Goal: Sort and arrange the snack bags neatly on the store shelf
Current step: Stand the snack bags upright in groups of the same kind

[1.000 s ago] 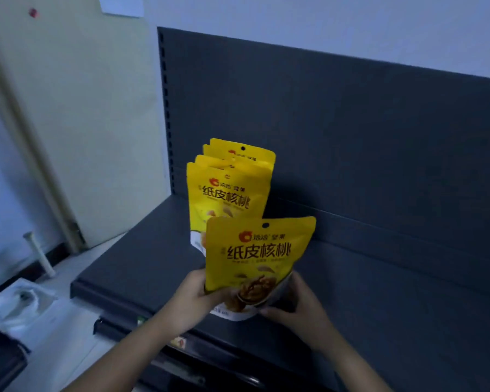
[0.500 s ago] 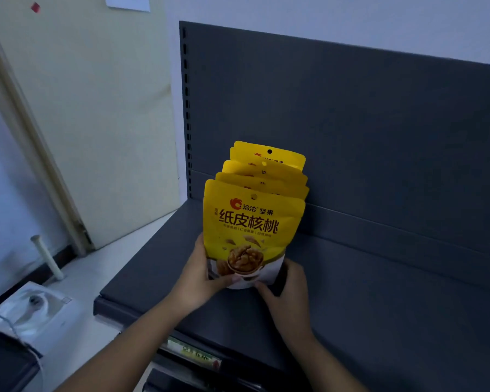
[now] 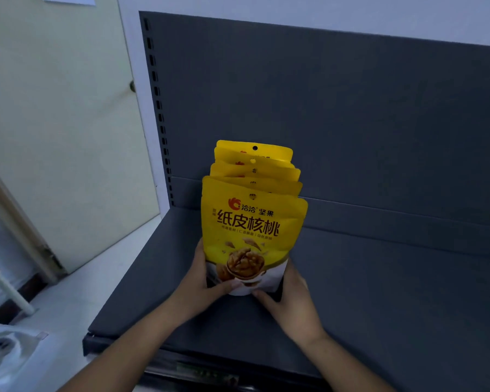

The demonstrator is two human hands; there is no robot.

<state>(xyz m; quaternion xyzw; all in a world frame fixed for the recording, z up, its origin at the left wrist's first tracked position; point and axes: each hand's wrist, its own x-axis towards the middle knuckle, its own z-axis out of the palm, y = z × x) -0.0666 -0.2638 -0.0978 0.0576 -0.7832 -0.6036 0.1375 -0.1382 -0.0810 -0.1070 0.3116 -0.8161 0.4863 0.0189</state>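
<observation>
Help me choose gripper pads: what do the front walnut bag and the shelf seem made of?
Front walnut bag: probably printed plastic film, satin finish; its top edge bends softly and it has a punched hang hole. Shelf: likely painted sheet metal, matte dark grey, judging by its thin flat deck and the slotted upright.

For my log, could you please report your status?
Left hand, right hand gripping front bag. Bag upright, fronting the row on shelf. Nothing blocking.

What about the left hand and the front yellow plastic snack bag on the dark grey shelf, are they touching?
Touching. The head view shows the left hand gripping the left edge of the front yellow snack bag, thumb on its face.
</observation>
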